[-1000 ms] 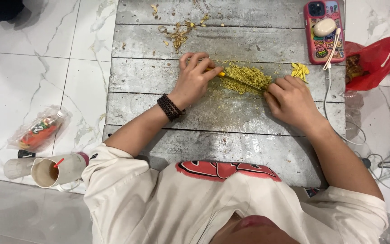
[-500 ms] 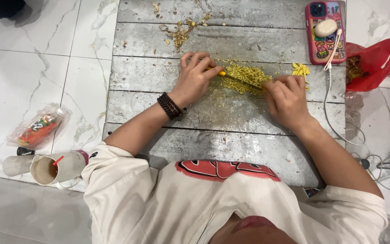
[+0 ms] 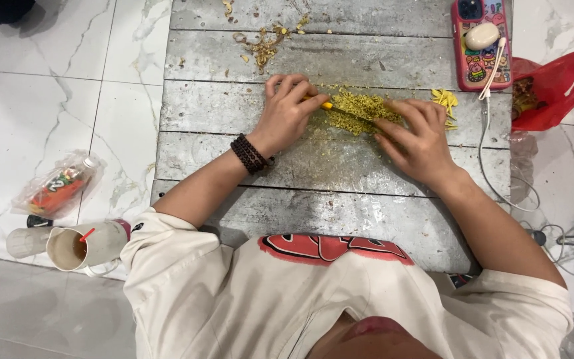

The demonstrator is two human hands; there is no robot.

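I see a heap of finely chopped yellow-green bits (image 3: pixel 360 110) mid-desk on the grey wooden plank desk (image 3: pixel 327 60). My left hand (image 3: pixel 286 114) has its fingers clenched around a yellow-handled knife (image 3: pixel 343 112) whose blade lies across the heap. My right hand (image 3: pixel 418 136) rests with released, spread fingers on the blade's far end, near a pink phone (image 3: pixel 481 40).
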